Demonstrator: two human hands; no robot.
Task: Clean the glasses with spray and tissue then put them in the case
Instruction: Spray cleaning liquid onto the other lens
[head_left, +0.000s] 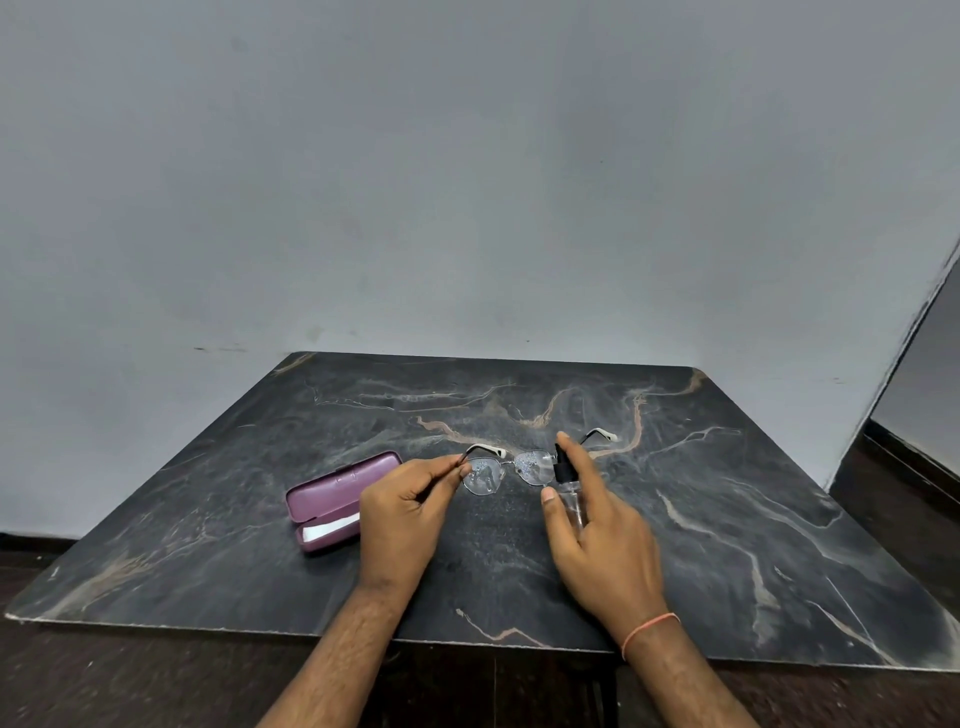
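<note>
The left hand (402, 512) is nearly closed, thumb and forefinger pinched on the left temple hinge of the glasses (511, 467), the other fingers curled into the palm. It holds the frame up over the middle of the dark marbled tabletop (727, 519), lenses facing the person, both temples unfolded and pointing away toward the wall (467, 182). Droplets speckle both lenses.

The right hand (597, 525) is wrapped around a small clear spray bottle (566, 488) with a black nozzle. The thumb lies along the near side of the bottle, the forefinger rests on top of the nozzle head, and the remaining fingers are behind the bottle. The nozzle sits just beside the right lens, almost touching the rim. A thin orange thread (649, 631) circles the right wrist.

The case (337, 499), purple, lies open on the tabletop to the left of the left hand, lid tipped back. A white tissue (330, 530) lies in its lower half.
</note>
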